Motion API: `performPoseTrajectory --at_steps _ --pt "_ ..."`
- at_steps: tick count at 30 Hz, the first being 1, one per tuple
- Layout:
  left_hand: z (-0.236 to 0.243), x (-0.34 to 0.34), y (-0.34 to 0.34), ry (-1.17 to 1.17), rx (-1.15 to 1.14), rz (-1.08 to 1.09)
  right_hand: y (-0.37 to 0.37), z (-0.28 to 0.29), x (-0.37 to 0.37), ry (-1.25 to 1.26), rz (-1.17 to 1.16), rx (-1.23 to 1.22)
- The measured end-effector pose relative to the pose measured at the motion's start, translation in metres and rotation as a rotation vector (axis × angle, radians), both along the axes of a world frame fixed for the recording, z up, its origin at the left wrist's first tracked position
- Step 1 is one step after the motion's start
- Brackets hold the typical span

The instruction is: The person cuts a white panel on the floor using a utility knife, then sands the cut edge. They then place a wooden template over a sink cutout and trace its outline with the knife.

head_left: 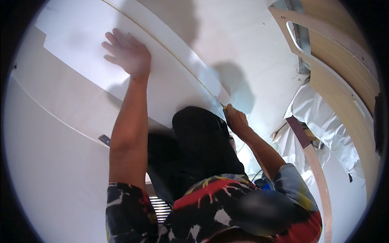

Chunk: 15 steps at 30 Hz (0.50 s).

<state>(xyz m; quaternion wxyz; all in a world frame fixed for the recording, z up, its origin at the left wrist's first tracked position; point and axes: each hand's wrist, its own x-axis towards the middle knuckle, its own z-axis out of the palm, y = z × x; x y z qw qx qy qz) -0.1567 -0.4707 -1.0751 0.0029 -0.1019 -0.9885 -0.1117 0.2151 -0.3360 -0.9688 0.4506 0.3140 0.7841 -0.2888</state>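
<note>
The white panel (166, 81) lies at a slant in front of the person, its near end by the knees of the black trousers (202, 137). A thin yellowish line (182, 63) runs lengthwise along it, close to its right edge; whether this is a strip, a groove or a bare edge cannot be told.

The left hand (130, 54) is on the panel's left part, its fingers (109, 47) spread and straight, gripping nothing. The right hand (236, 119) is at the panel's near right corner, fingers curled round a slim tool (222, 105) with a bit of yellow on it, its thin tip at the line's near end.

The panel looks broad, thin and fairly stiff, likely light for its size, with a smooth face that may slide and edges that could chip. An open palm suits the flat face; for lifting, both long edges seem the best hold. The tool looks light and rigid, best held behind its narrow tip.

Counted: one panel, one line, one tool, two hands. One small dark object (104, 140) lies left of the panel's near end. Well to the panel's right stands one slotted wooden board (352, 115), with white sheeting (324, 117) beside it.
</note>
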Motion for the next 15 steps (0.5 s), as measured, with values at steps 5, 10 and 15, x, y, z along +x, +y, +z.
performPoseTrajectory --at_steps 5,10,15 --pt "0.001 -0.008 0.002 -0.012 -0.063 -0.003 0.009 0.006 -0.022 -0.082 0.008 -0.007" --pt "0.000 -0.002 -0.001 -0.046 -0.023 0.037 0.008 0.024 -0.070 0.225 -0.215 0.075" --pt "-0.008 -0.001 -0.001 -0.005 -0.021 0.024 -0.004 -0.023 -0.186 0.599 -0.120 0.092"
